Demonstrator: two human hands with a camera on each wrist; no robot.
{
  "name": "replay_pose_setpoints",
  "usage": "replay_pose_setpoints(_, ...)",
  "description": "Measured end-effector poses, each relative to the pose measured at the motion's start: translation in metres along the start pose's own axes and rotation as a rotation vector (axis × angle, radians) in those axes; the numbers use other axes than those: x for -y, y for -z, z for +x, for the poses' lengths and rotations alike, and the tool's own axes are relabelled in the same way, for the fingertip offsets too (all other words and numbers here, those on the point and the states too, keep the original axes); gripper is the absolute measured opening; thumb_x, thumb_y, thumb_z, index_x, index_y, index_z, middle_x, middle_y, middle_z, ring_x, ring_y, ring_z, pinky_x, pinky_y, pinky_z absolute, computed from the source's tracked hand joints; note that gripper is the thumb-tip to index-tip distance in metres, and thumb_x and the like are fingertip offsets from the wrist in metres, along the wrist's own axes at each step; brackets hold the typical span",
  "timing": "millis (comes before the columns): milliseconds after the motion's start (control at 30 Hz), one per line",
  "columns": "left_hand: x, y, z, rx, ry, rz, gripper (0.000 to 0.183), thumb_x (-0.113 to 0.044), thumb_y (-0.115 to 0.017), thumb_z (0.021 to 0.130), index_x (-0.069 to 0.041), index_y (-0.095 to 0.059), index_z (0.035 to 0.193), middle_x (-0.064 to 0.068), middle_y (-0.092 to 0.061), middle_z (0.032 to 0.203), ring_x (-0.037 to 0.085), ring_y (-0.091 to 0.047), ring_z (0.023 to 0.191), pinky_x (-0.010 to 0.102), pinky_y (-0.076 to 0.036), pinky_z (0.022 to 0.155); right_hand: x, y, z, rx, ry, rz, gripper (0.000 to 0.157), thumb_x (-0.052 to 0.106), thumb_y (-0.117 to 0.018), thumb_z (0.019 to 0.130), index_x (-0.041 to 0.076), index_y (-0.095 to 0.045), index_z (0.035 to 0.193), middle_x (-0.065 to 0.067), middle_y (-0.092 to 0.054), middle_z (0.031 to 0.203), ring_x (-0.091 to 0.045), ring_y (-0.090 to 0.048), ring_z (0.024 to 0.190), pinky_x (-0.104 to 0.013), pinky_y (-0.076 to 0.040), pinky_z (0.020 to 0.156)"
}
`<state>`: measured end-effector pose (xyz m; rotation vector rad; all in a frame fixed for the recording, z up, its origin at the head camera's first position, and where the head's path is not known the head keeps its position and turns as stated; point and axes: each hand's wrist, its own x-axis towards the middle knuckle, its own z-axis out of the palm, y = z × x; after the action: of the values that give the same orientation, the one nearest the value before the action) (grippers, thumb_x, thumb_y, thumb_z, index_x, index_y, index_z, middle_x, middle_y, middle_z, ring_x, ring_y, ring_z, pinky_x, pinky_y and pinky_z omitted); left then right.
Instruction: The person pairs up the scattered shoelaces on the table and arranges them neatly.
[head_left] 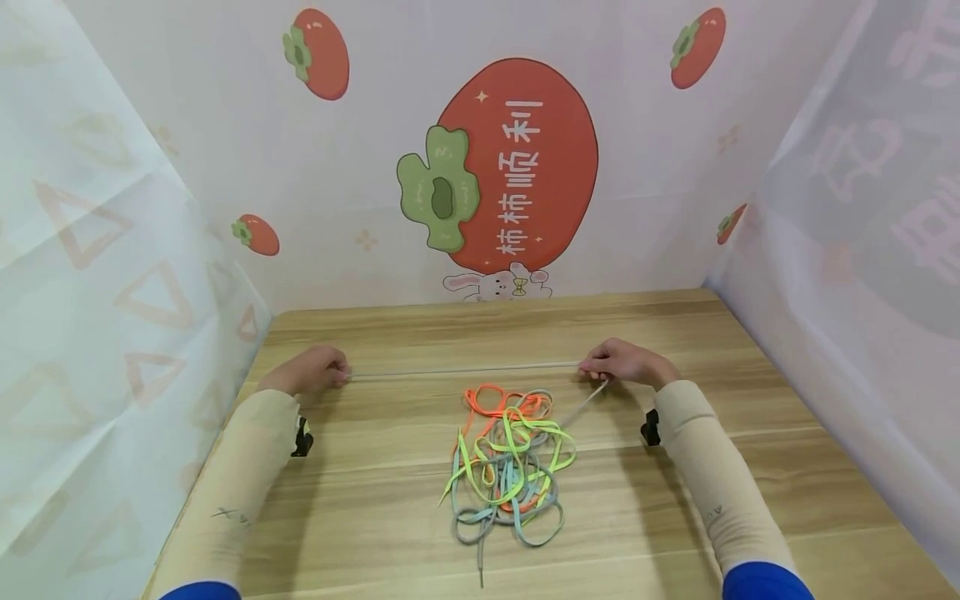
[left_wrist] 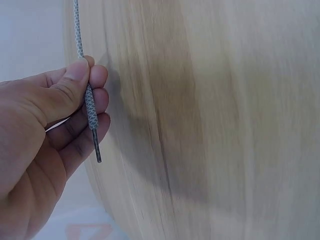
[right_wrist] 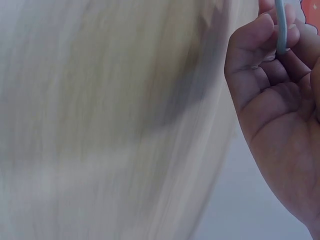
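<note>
A grey shoelace (head_left: 465, 370) runs nearly straight between the two hands at the far part of the table. My left hand (head_left: 318, 369) pinches it close to one end; in the left wrist view the woven lace (left_wrist: 91, 109) passes between thumb and fingers, its dark tip (left_wrist: 97, 147) sticking out below. Farther along, my right hand (head_left: 624, 360) pinches the same lace between thumb and fingers. From there the lace slants down into a tangled heap with orange (head_left: 498, 414), yellow-green (head_left: 462, 450) and light blue laces (head_left: 516, 510). The right wrist view shows a lace (right_wrist: 281, 30) at the fingers.
The heap lies on a wood-grain table (head_left: 375, 500), in front of and between the hands. A grey lace end (head_left: 482, 567) trails toward the near side. Behind stands a white backdrop (head_left: 360, 167) printed with persimmons; pale sheets hang at both sides.
</note>
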<state>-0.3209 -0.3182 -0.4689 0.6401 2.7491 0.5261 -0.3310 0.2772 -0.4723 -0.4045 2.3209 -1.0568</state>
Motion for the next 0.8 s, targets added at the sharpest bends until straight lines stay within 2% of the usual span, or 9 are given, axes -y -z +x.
replay_pose_setpoints(233,0.013,0.005,-0.011,-0.010,0.014,0.012,0.017,-0.003,-0.063,0.103,-0.004,-0.069,0.087,0.004,-0.067,0.084,0.015,-0.052,0.078,0.035,-0.046,0.078,-0.006,0.011,-0.013,-0.023,-0.008,0.007,0.035,0.024,-0.056,0.111,-0.006,-0.071,0.106,-0.003,-0.060,0.082,-0.012,-0.051,0.073,-0.025,-0.044,0.067)
replay_pose_setpoints(533,0.019,0.013,-0.028,-0.028,0.030,0.018,0.019,-0.004,-0.066,0.102,-0.003,-0.068,0.084,0.007,-0.067,0.084,0.015,-0.051,0.076,0.033,-0.045,0.075,-0.015,0.025,-0.025,-0.033,-0.019,0.017,0.036,0.023,-0.056,0.112,-0.009,-0.071,0.111,-0.001,-0.061,0.080,-0.008,-0.050,0.069,-0.020,-0.043,0.063)
replay_pose_setpoints(800,0.028,0.018,-0.035,-0.068,0.046,0.035,0.013,-0.003,-0.068,0.100,-0.001,-0.070,0.087,0.009,-0.072,0.085,0.016,-0.057,0.078,0.035,-0.048,0.075,-0.016,0.038,-0.034,-0.066,-0.002,-0.063,0.034,0.020,-0.055,0.112,-0.011,-0.070,0.112,-0.005,-0.062,0.079,-0.009,-0.051,0.068,-0.026,-0.047,0.064)
